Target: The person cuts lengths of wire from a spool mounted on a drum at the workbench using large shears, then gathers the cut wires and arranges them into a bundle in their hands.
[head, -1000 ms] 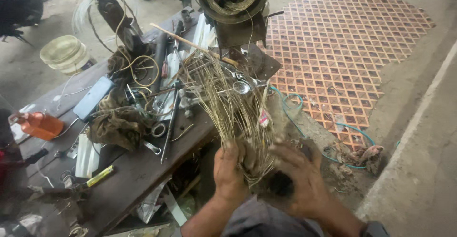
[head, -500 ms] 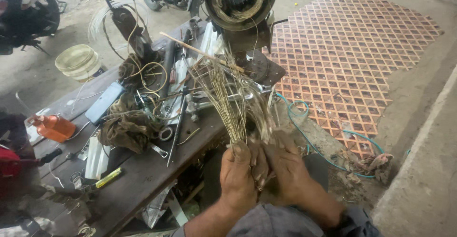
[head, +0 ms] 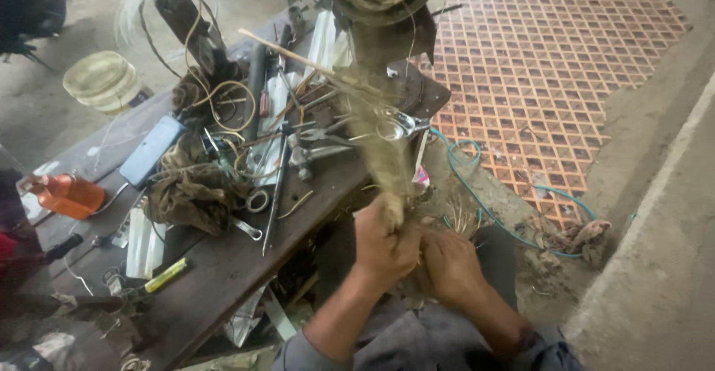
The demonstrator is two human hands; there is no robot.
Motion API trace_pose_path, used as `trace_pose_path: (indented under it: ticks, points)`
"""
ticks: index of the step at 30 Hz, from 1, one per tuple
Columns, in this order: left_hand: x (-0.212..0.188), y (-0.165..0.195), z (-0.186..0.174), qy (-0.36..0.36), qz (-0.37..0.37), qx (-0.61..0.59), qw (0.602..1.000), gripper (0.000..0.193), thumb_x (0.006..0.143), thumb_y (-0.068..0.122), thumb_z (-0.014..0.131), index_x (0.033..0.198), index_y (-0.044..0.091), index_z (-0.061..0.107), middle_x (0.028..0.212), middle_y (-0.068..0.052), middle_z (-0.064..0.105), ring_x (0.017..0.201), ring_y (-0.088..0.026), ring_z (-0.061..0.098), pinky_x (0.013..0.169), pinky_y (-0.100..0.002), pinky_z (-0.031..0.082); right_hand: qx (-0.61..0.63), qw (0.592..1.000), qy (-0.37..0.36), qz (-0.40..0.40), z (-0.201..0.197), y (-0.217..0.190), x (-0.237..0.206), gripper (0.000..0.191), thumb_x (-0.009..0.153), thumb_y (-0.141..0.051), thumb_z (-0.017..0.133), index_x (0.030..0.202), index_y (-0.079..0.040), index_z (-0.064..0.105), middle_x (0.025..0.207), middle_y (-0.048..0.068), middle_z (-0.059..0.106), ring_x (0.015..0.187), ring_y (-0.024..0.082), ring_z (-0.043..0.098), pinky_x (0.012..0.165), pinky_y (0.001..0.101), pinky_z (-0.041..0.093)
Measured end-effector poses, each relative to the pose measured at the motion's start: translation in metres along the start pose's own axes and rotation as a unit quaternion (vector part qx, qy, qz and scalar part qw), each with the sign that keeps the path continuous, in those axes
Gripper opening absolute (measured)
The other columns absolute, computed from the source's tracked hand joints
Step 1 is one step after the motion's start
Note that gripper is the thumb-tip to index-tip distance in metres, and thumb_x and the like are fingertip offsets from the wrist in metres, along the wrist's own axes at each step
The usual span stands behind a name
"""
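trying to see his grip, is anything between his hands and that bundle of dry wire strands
Nothing visible. The left hand is closed directly round the lower end of the wire bundle, and the right hand presses in beside it at the base. The cluttered workbench lies off to the side.

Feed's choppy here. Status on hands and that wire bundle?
Left hand gripped round the wire bundle near its base. Right hand closed at the base beside it. Bundle stands upright against the cluttered workbench; tools close by.
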State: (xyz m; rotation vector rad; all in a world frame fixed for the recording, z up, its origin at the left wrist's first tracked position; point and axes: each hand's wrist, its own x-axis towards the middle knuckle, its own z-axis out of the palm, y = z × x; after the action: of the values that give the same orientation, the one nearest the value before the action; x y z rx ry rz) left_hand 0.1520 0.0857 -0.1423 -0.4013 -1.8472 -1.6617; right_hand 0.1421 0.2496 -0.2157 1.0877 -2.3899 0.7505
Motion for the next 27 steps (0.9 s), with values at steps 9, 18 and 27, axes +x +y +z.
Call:
trace_pose_path:
  ticks: [9,18,27]
  points:
    - [0.011,-0.013,0.006,0.018,-0.254,-0.252,0.934,0.012,0.097,0.013,0.064,0.105,0.004,0.065,0.074,0.003,0.061,0.059,-0.008,0.055,0.053,-0.027,0.045,0.177,0.979,-0.052,0.087,0.009,0.007,-0.003,0.028,0.084,-0.007,0.062,0.111,0.001,0.063,0.089,0.022,0.066,0.085,0.049,0.063,0.069,0.0535,0.050]
    - [-0.026,-0.026,0.019,0.049,-0.168,-0.447,0.877,0.013,0.103,0.014,0.069,0.103,0.002,0.064,0.079,0.002,0.055,0.065,-0.007,0.046,0.057,-0.026,0.033,0.253,0.938,-0.063,0.228,0.083,0.038,-0.038,0.009,0.086,-0.011,0.063,0.087,-0.002,0.067,0.078,0.022,0.066,0.071,0.035,0.068,0.061,0.0452,0.051]
    - [0.025,-0.028,-0.002,0.011,-0.223,-0.488,0.844,0.036,0.108,0.038,0.062,0.090,0.006,0.057,0.067,0.001,0.049,0.054,-0.007,0.043,0.046,-0.024,0.032,0.249,0.967,0.038,0.028,0.023,0.018,0.014,0.038,0.095,-0.008,0.061,0.132,0.002,0.057,0.120,0.022,0.068,0.109,0.033,0.066,0.087,0.0428,0.052]
